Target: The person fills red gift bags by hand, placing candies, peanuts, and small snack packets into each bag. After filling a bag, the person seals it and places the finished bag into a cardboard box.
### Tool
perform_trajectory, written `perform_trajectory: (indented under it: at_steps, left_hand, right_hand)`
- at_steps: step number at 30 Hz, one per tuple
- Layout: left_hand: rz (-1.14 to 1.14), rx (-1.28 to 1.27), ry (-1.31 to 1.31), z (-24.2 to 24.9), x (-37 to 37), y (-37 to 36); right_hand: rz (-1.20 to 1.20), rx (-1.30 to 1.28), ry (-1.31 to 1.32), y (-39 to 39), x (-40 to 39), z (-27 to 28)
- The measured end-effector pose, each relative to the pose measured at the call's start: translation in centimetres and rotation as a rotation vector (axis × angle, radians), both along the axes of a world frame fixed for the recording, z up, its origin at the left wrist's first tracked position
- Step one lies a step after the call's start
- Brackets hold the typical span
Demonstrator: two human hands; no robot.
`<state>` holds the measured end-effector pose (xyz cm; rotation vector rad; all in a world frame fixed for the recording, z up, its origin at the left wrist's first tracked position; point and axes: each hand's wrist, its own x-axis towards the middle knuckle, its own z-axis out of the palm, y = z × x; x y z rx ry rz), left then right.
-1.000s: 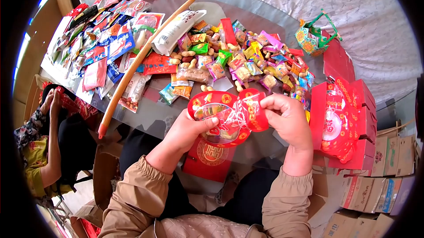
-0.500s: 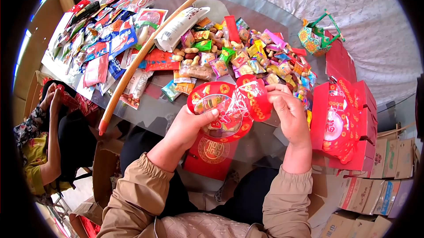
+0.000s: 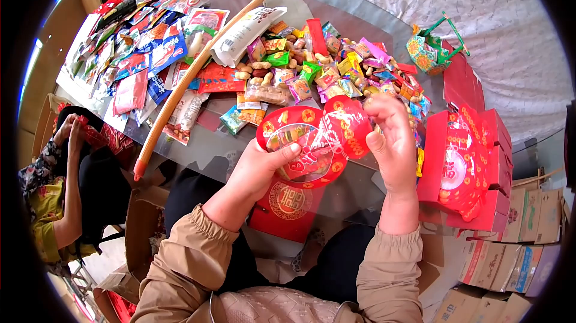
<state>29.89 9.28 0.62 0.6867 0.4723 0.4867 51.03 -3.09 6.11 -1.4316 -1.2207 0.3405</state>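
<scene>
A red plastic candy bag (image 3: 336, 167) with gold coin prints and a clear round window is held over the near table edge. Coloured wrapped sweets show through the window. My left hand (image 3: 258, 170) is closed on the bag's left side, its thumb lying across the window. At the narrow top end, my right hand (image 3: 393, 137) has curled fingers and a thumb against the bag's edge; the exact contact is partly hidden. Behind the bag lies a heap of wrapped sweets and peanuts (image 3: 324, 71).
A wooden stick (image 3: 180, 104) crosses the glass table beside a pile of snack packets (image 3: 132, 53). At right stands a red box (image 3: 432, 161) holding another red bag (image 3: 462, 167). A green basket (image 3: 429, 53) sits behind. Another person's hands (image 3: 72, 128) are at far left.
The bag has shifted slightly right and up, its top end now angled further right. My right hand has turned and lifted its fingers, with the thumb moving away from the bag's face.
</scene>
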Motion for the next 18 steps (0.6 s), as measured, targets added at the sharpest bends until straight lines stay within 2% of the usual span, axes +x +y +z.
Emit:
perform_trajectory:
  at_steps: [3,4,5,7,8,12,15,16,18]
  left_hand:
    - [0.02,0.055,-0.008,0.3,0.2,-0.3]
    - [-0.006,0.077,-0.006,0.5,0.3,-0.5]
    - [-0.033,0.099,-0.004,0.7,0.3,-0.6]
    - [-0.066,0.116,-0.023,0.6,0.4,-1.0]
    - [-0.077,0.114,-0.045,0.4,0.5,-1.2]
    - [-0.036,0.001,-0.075,-0.5,1.7,-2.2]
    - [0.048,0.105,-0.013,-1.3,2.4,-2.2]
    - [0.086,0.216,0.001,-1.2,2.8,-2.5]
    - [0.021,0.29,0.082,-1.2,2.2,-2.1]
  right_hand:
    - [-0.119,-0.083,0.062,0.2,-2.4,-0.1]
    - [-0.101,-0.18,0.008,0.2,-2.2,-1.0]
    - [-0.136,-0.129,0.003,0.7,-2.9,-1.4]
    - [-0.004,-0.335,0.222,0.6,-2.8,-0.4]
    - [-0.024,-0.249,0.212,0.8,-3.2,-0.3]
    - [-0.14,-0.25,0.127,0.1,-2.9,0.5]
    - [-0.221,-0.124,0.146,0.0,-3.0,0.2]
    - [-0.227,-0.086,0.129,-0.1,-3.0,0.5]
    - [-0.251,-0.061,0.119,-0.9,-2.6,0.9]
